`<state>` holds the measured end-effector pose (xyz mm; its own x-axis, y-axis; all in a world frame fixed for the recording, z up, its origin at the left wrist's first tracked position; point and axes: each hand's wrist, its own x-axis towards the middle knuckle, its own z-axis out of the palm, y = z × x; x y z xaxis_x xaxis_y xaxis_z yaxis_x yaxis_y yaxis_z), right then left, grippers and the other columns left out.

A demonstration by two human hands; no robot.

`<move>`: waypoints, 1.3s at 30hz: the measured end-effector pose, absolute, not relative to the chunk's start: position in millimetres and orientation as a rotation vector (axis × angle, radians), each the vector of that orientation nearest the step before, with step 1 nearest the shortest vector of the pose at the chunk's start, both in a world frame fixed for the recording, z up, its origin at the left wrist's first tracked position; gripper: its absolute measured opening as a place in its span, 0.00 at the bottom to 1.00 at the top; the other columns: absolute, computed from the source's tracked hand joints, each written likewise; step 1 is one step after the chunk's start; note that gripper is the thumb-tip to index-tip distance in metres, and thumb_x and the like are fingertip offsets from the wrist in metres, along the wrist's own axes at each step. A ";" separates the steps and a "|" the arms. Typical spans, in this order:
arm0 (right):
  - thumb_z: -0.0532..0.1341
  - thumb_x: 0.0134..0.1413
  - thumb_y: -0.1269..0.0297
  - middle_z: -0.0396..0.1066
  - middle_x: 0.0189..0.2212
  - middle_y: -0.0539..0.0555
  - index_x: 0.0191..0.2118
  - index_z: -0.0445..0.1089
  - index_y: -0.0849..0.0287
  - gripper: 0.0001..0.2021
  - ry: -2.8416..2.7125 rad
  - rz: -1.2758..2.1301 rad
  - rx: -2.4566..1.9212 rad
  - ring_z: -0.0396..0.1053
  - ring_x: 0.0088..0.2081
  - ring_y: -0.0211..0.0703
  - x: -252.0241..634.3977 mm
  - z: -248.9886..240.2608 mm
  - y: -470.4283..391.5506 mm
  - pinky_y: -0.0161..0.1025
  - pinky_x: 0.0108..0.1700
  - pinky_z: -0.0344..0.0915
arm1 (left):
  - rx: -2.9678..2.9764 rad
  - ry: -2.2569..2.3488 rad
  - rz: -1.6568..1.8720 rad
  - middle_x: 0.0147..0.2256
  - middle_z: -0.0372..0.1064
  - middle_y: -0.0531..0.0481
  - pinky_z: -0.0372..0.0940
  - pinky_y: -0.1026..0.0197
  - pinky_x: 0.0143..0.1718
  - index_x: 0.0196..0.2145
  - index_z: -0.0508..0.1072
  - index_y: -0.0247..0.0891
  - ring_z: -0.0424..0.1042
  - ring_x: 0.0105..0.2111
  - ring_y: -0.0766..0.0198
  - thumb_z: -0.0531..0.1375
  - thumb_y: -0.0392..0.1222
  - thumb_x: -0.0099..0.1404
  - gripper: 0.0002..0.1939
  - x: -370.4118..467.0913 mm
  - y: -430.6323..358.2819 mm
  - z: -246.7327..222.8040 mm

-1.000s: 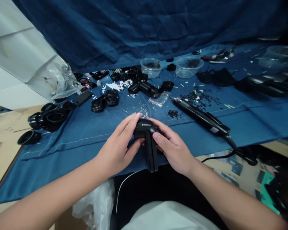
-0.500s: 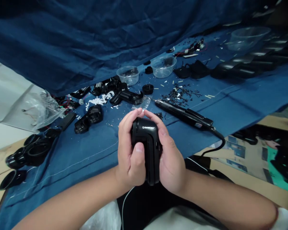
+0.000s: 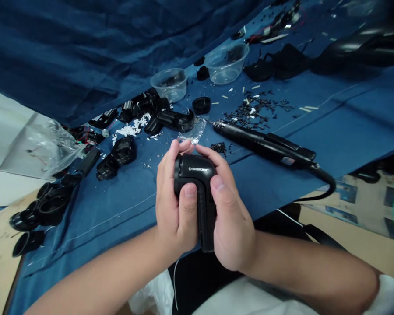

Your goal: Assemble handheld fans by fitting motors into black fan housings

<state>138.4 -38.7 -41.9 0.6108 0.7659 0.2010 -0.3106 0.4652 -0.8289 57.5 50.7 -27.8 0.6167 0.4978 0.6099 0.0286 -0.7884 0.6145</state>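
Observation:
Between my two palms, in the middle of the head view, is a black plastic handheld device [image 3: 197, 164] with a rounded top and white SilverCrest lettering. My left hand [image 3: 177, 201] wraps its left side, thumb lying on the front. From the right, my right hand [image 3: 231, 214] presses on it, thumb near the upper edge and fingers curving over the back. Both sets of fingertips come close together behind the top. Beyond the hands lie a small clear zip bag [image 3: 195, 131] and a black electric screwdriver [image 3: 262, 144], its bit pointing left.
Clear plastic tubs [image 3: 169, 85] stand at the back near a hanging blue cloth [image 3: 101, 57]. Loose black screws [image 3: 256, 109] and white bits [image 3: 133, 127] are scattered on the blue table cover. Black housings [image 3: 52, 205] line the left edge, beside a clear bag [image 3: 59, 142].
The view has shifted and tilted somewhat, so the screwdriver appears larger and further right. My hands keep their hold on the device, with the right thumb slightly further over its front.

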 end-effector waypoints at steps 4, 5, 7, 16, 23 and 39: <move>0.49 0.84 0.56 0.60 0.76 0.50 0.74 0.63 0.48 0.22 -0.677 0.704 -0.832 0.59 0.78 0.44 141.1 -45.9 -40.6 0.50 0.83 0.59 | 2.311 0.374 1.051 0.73 0.66 0.40 0.62 0.47 0.76 0.80 0.59 0.43 0.69 0.71 0.50 0.52 0.57 0.86 0.32 55.2 51.7 -25.4; 0.49 0.84 0.55 0.60 0.76 0.50 0.74 0.63 0.48 0.22 -0.681 0.705 -0.842 0.58 0.78 0.44 141.9 -46.9 -40.9 0.49 0.83 0.59 | 2.327 0.364 1.030 0.73 0.66 0.41 0.62 0.47 0.76 0.80 0.59 0.43 0.69 0.71 0.50 0.52 0.57 0.86 0.32 54.7 52.4 -24.3; 0.49 0.84 0.55 0.59 0.76 0.49 0.74 0.63 0.47 0.22 -0.695 0.698 -0.864 0.58 0.78 0.44 143.5 -48.6 -41.9 0.50 0.83 0.57 | 2.348 0.350 1.006 0.73 0.67 0.40 0.63 0.46 0.76 0.79 0.61 0.42 0.69 0.71 0.50 0.52 0.56 0.86 0.31 53.6 53.4 -22.1; 0.48 0.85 0.53 0.59 0.76 0.47 0.73 0.63 0.45 0.21 -0.709 0.703 -0.896 0.58 0.77 0.40 141.8 -52.1 -45.1 0.45 0.80 0.61 | 2.460 0.280 1.057 0.69 0.71 0.39 0.65 0.48 0.73 0.76 0.64 0.37 0.71 0.68 0.52 0.53 0.53 0.86 0.29 54.5 56.5 -18.0; 0.52 0.83 0.49 0.59 0.76 0.46 0.73 0.66 0.41 0.21 -0.604 0.755 -0.866 0.57 0.78 0.43 139.3 -52.4 -41.7 0.46 0.80 0.62 | 2.505 0.244 1.038 0.68 0.70 0.39 0.64 0.52 0.73 0.77 0.61 0.36 0.70 0.68 0.56 0.51 0.56 0.87 0.31 53.7 66.2 -18.1; 0.51 0.84 0.53 0.54 0.79 0.47 0.76 0.61 0.37 0.23 -0.717 0.702 -0.903 0.56 0.79 0.44 139.8 -56.9 -44.9 0.50 0.83 0.59 | 2.627 0.202 0.971 0.70 0.70 0.36 0.69 0.43 0.70 0.79 0.60 0.39 0.72 0.68 0.49 0.51 0.54 0.86 0.32 46.8 70.9 -14.4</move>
<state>139.8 -44.9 -56.9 0.5684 0.7850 0.2466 -0.2302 0.4394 -0.8683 46.8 70.9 -14.4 0.7574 0.2440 0.6057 0.0173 -0.9348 0.3548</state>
